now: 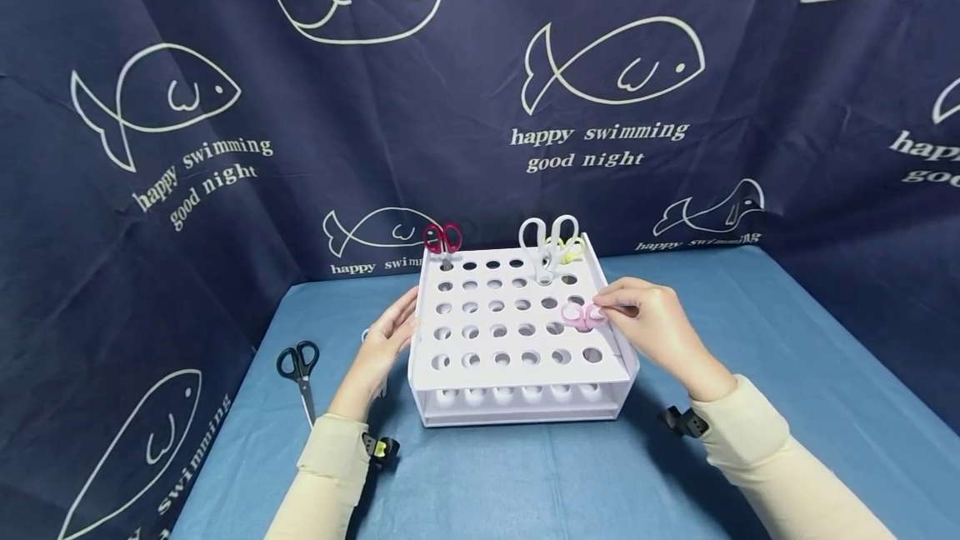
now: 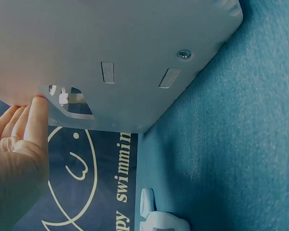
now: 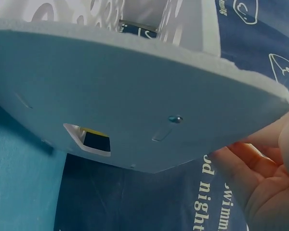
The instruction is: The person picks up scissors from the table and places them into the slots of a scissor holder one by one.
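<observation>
A white rack with rows of round holes stands on the table. My right hand pinches the pink scissors by a handle loop at the rack's right side; their blades are hidden. In the right wrist view the rack's side wall hides those scissors and the fingertips. My left hand rests with extended fingers against the rack's left wall. Red-handled scissors stand in the back left hole. White-handled scissors and yellow-green-handled scissors stand towards the back right.
Black-handled scissors lie on the blue table cover, left of my left forearm. Behind my left hand is a pale-handled item, mostly hidden in the head view. A dark blue fish-print cloth hangs behind the rack.
</observation>
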Demonstrator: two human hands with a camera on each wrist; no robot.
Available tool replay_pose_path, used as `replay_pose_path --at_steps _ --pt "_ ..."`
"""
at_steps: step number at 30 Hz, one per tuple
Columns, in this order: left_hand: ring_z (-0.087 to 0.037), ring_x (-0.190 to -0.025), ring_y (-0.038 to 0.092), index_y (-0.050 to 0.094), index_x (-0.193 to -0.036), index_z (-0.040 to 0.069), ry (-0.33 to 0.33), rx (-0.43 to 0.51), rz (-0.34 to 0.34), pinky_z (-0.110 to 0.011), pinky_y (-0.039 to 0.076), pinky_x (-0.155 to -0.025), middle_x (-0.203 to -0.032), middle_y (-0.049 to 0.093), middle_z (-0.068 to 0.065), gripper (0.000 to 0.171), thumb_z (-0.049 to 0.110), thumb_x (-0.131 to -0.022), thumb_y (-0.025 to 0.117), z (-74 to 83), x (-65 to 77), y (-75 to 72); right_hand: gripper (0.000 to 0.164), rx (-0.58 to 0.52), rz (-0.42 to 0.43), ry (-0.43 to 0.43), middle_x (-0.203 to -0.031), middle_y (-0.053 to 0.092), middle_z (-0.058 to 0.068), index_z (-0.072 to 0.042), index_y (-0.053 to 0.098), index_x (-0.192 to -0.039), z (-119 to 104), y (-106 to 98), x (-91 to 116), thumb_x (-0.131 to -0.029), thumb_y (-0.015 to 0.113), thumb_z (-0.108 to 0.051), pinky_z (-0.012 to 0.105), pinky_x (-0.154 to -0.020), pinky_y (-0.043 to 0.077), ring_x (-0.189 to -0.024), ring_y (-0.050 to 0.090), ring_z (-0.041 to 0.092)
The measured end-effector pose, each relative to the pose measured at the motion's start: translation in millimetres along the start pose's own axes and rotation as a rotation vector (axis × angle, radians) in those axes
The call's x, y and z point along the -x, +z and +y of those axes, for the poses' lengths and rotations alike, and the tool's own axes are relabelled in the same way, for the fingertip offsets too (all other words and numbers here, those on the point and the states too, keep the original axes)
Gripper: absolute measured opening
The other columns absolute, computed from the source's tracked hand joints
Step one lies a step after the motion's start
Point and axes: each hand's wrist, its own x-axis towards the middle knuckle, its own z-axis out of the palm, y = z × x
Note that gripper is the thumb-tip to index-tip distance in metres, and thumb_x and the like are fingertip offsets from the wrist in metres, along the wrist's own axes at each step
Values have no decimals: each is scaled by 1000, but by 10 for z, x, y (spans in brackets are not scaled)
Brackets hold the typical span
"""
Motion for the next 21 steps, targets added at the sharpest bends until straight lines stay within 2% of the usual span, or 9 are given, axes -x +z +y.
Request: replay_pose_path --at_steps 4,11,21 --pt "-16 -142 35 32 -152 17 -3 -3 -2 -35 34 -113 -157 34 -5 56 25 -100 53 8 -2 -4 21 12 -12 2 -87 73 7 -3 78 -85 11 2 -5 -72 75 13 3 -66 45 -78 66 20" --pt "-18 -140 37 33 -152 17 -1 5 0 -26 40 -108 -156 35 -5 55 24 -101 52 34 -7 2 21 4 -11 20 -88 73 8 -3 77 -88 20 7 -16 -72 77 11 2 -67 46 -80 66 20" --pt "-18 -140 37 32 -152 16 -9 16 -2 -26 40 -109 -156 34 -5 56 23 -100 52 40 5 6 23 -30 -58 36 -93 72 9 -2 76 -93 42 3 -3 -72 78 9 9 -71 53 -82 67 19"
